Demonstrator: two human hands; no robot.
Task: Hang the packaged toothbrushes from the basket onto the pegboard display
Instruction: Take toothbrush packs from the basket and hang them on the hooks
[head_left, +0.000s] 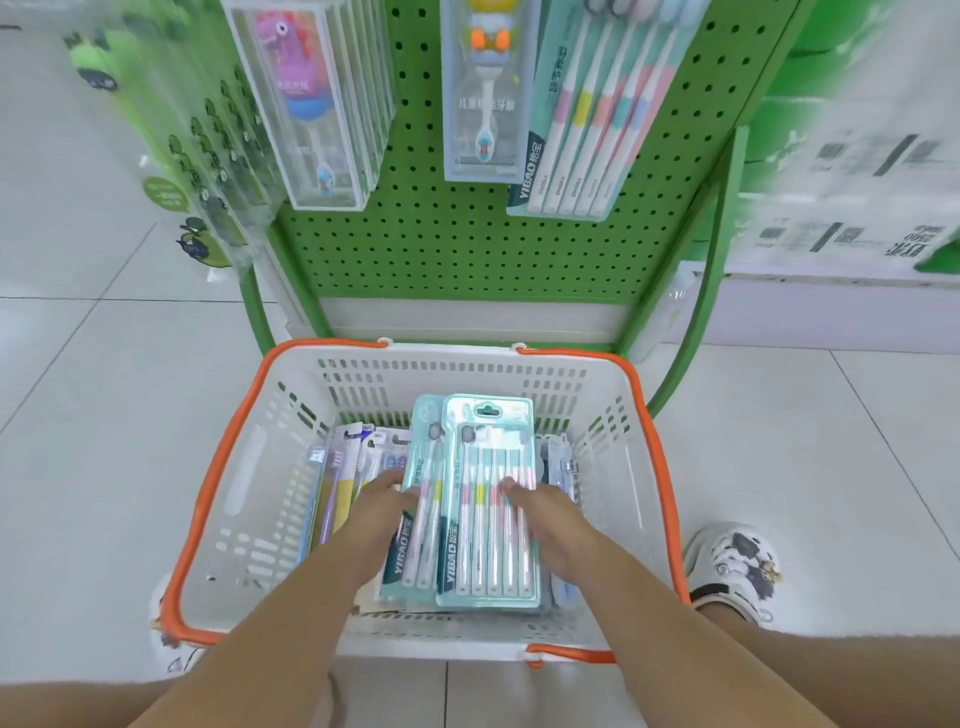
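Observation:
A white basket (249, 467) with orange handles stands on the floor below the green pegboard (441, 244). Inside lie two teal multi-brush packs: a front pack (488, 551) overlapping a second pack (423, 540) to its left. My left hand (374, 512) grips the left edge of the second pack. On the front pack's right side lies my right hand (550, 519), thumb on its face. Other toothbrush packs (337, 483) lie at the basket's left. On the pegboard hang a matching teal pack (587, 119) and children's toothbrush boxes (306, 104).
A duck-figure toothbrush box (483, 93) hangs at the pegboard's middle. Clear green-printed packages (202, 156) hang on the stand's left side. A white shoe (737, 566) stands right of the basket on the tiled floor. White shelving with packs is at far right.

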